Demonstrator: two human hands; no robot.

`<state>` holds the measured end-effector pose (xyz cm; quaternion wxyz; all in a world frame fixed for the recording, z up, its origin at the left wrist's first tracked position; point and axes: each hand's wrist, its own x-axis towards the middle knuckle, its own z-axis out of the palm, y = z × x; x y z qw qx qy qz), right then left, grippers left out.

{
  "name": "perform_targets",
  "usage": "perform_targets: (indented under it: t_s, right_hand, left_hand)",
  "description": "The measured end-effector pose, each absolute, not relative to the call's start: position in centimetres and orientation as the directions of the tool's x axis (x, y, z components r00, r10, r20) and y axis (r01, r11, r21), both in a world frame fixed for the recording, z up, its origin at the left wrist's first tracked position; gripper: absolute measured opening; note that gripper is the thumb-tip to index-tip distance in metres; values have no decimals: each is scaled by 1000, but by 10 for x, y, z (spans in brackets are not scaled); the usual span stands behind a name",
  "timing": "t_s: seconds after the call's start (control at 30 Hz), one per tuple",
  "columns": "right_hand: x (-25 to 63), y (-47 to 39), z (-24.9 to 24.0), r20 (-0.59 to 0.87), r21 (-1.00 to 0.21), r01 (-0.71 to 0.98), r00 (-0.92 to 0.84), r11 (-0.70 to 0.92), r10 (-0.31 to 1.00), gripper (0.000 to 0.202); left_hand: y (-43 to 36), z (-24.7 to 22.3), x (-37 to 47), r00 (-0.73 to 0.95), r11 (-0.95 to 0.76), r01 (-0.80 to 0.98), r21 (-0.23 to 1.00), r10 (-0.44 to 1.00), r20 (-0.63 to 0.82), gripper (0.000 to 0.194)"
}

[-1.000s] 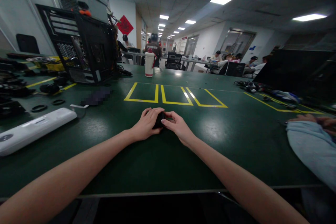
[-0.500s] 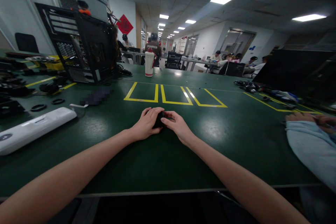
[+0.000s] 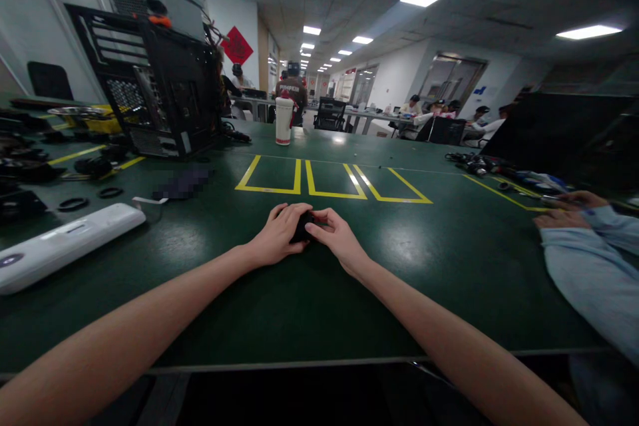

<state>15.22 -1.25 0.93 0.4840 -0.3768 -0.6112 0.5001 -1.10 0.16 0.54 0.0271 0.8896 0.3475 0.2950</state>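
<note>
A small black object, rounded and mostly covered by my fingers, is on the green table in front of me; its kind cannot be made out. My left hand is closed over its left side and top, palm down. From the right, my right hand grips its other side, with thumb and fingers pressed to it. Both hands rest low, just on the near side of three yellow tape outlines.
A white elongated device and black rings lie on the left. Behind them stands an open black computer case. A white cup is beyond the tape. Another person's hands work at the right, near cables.
My hands and the black object have stayed almost in place. At the right, the other person's hands have shifted slightly left, and one is raised higher.
</note>
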Motion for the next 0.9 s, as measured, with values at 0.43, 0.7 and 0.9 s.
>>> perform_targets:
  t_s: [0.43,0.7,0.9]
  right_hand:
    - [154,-7,8,131,-991,-35,-262,126,956,35]
    - [154,-11,9,225,-974,-48,-258,221,939,29]
    - [153,-11,11,186,-982,-38,-236,183,954,25]
  left_hand:
    - [2,5,-11,590,-754,606,252,639,494,61]
    - [3,6,-10,590,-755,599,265,641,491,61]
    - [3,5,-10,584,-756,601,260,637,503,62]
